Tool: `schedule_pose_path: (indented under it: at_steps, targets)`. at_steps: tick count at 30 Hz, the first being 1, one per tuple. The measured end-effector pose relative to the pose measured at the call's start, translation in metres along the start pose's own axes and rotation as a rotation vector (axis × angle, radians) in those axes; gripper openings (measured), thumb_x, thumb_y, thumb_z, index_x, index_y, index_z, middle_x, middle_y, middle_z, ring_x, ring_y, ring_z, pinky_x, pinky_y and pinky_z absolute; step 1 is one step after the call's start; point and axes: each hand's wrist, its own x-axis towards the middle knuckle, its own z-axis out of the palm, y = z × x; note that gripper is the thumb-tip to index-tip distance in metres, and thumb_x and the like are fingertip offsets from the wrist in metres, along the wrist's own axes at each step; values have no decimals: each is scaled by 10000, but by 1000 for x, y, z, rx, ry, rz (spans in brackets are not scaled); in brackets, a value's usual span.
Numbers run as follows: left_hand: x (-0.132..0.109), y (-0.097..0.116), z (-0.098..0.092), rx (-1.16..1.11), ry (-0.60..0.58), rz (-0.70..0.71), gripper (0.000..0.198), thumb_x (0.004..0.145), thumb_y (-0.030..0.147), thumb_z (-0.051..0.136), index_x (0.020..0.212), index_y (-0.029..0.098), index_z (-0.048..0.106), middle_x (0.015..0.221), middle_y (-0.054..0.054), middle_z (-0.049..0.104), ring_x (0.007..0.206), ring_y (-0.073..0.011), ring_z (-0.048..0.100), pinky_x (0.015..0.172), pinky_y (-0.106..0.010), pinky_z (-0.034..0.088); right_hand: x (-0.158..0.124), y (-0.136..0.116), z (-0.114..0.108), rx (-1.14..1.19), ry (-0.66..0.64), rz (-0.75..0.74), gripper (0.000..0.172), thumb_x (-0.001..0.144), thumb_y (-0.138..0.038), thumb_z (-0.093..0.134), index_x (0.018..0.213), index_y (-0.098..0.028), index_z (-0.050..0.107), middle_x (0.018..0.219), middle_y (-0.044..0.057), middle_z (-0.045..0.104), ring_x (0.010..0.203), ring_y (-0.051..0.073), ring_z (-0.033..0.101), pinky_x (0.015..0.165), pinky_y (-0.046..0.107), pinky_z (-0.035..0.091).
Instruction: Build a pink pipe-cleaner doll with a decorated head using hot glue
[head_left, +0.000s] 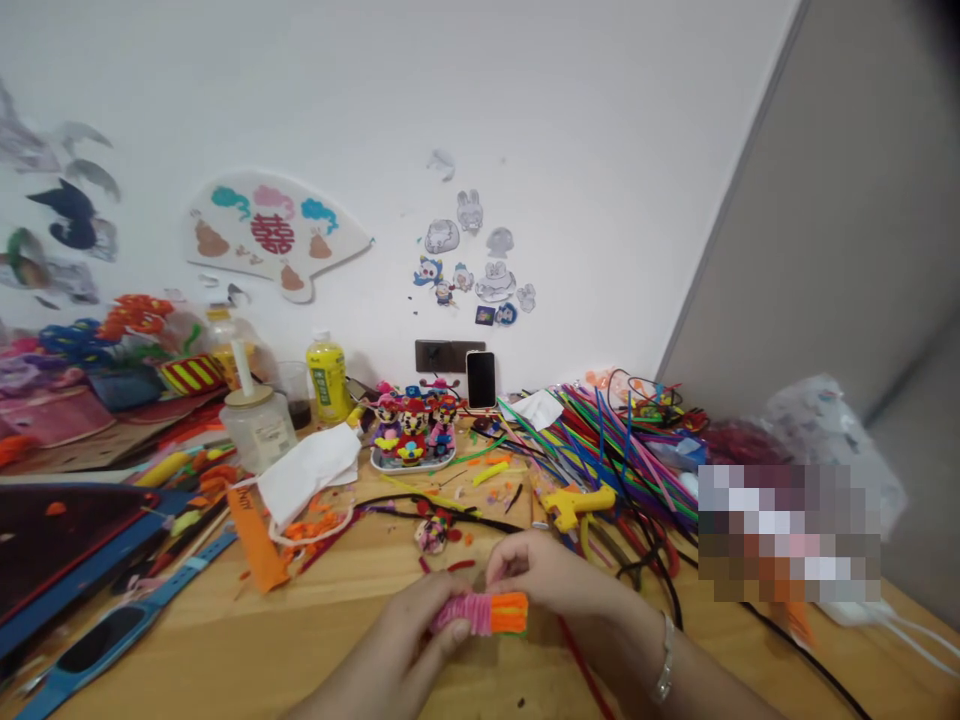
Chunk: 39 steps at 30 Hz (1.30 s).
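The person's left hand [411,628] and right hand [550,581] meet low in the centre of the frame, both closed around a bundle of pink and orange pipe cleaners [480,613]. The left grip wraps the pink end, with the fingers curled over it, while the right grip pinches the bundle from above near the middle. Neither grip is open, and the bundle is held clear of the table [225,640]. It should be light and soft, with fuzzy wire that bends easily, and the firm coiled body looks like the best place to hold it. A silver bracelet [664,658] circles the right wrist, and a loose red pipe cleaner [581,665] lies beneath that forearm.

Just beyond the hands sits a small pompom figure [433,533], with a yellow hot glue gun [577,506] to the right. Farther back, a heap of multicoloured pipe cleaners [622,450] fans across the right of the table. At the back, a phone [481,379] stands upright against the wall [600,200].
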Motion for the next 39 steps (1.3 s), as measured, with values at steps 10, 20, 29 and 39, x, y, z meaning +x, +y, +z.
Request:
schedule_pose_path:
  at_steps: [10,20,29,39]
  targets:
    - [-1,5,4,208,13,88,204,854,192,379,984,189,535,875,-72,634,792,-176,582,720,-262,459,-18,-29,9,-394,272,-166,111,631,-182,687,560,-132,617,498,-53,466,477,70,398,451,186,285]
    - [0,-4,1,338,289,180,177,830,152,422,972,195,518,868,-69,654,780,-171,612,696,-249,483,-30,-30,16,-786,244,-645,165,811,-246,533,924,-214,649,953,54,612,891,163,529,773,290,396]
    - [-1,-10,3,301,299,154,179,820,160,430,967,181,531,838,-72,665,758,-172,622,676,-250,493,-19,-14,16,-492,202,-522,244,709,-317,663,911,-187,622,947,50,651,886,174,585,799,296,432]
    - [0,-7,5,149,192,-15,214,840,240,417,996,194,557,951,-82,667,883,-202,599,790,-302,463,-19,-9,18,-931,219,-554,255,812,-307,556,1039,-189,560,957,51,637,894,176,555,781,280,427]
